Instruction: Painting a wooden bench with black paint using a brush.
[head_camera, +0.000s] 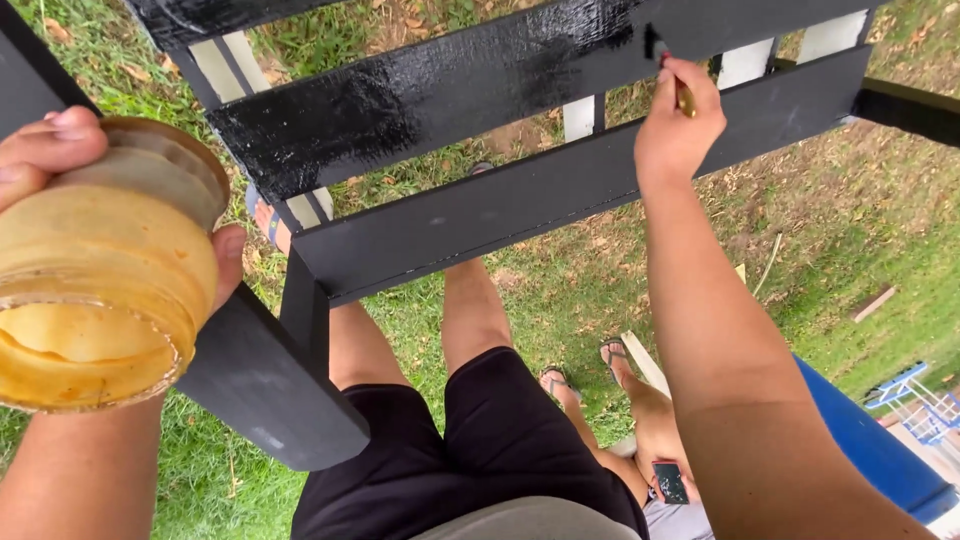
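My left hand (60, 160) grips a yellowish plastic jar (100, 270) at the left edge, close to the camera. My right hand (678, 120) reaches up and holds a paintbrush (684, 98) with a gold ferrule; its black tip touches the upper wooden slat (420, 95). That slat shines with wet black paint. Below it runs a second, matt black slat (560, 190). Both belong to a black wooden frame (270, 370) that I stand against.
Grass with dry leaves lies below. White uprights (578, 118) show behind the slats. Another person sits at lower right, feet in sandals (612, 352), holding a phone (670, 482). A blue object (880, 450) is at the right edge.
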